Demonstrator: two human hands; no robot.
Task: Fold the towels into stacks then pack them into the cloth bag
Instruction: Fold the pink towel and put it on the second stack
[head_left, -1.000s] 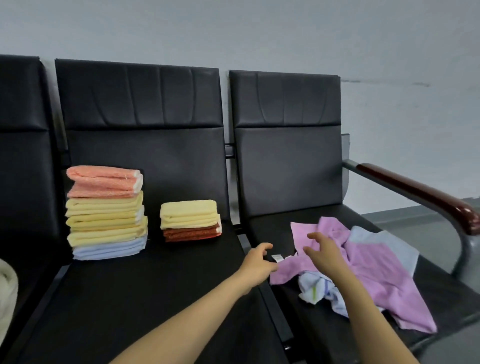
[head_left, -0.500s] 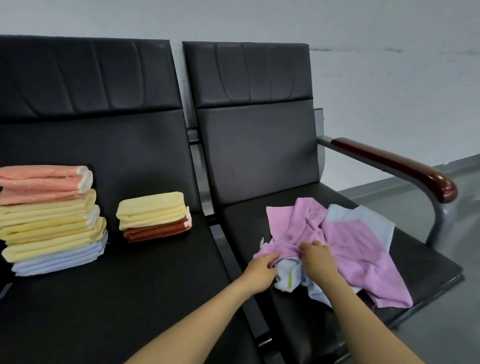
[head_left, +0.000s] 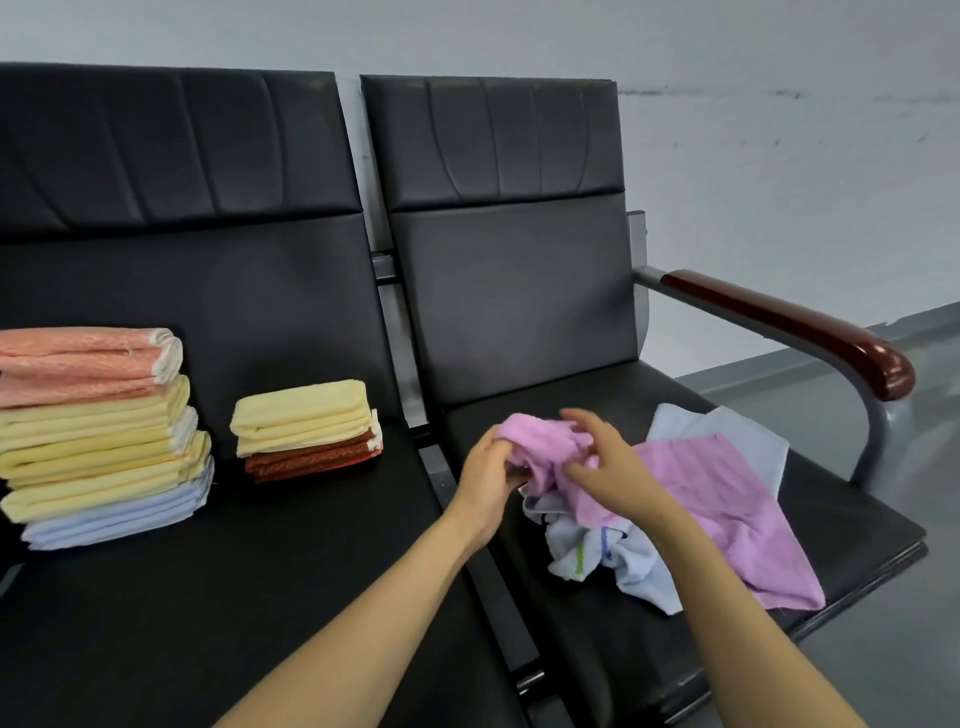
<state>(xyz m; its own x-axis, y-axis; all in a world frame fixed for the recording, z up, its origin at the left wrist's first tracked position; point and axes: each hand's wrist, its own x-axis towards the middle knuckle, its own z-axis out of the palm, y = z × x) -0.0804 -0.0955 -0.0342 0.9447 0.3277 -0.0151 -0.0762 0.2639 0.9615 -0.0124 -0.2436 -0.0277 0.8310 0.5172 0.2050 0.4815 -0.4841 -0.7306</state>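
Gripping the purple towel (head_left: 696, 499), left hand (head_left: 485, 475) and seemingly right hand (head_left: 610, 467) over black seat (head_left: 857, 525).

This looks like a waiting area or public hall rather than a home. A row of linked black padded seats (head_left: 498, 291) shares one metal frame, with a steel side rail topped by a dark red wooden armrest (head_left: 789, 325). Behind them runs a bare, scuffed pale wall (head_left: 779, 130), and a plain grey floor (head_left: 924, 467) shows at the right.
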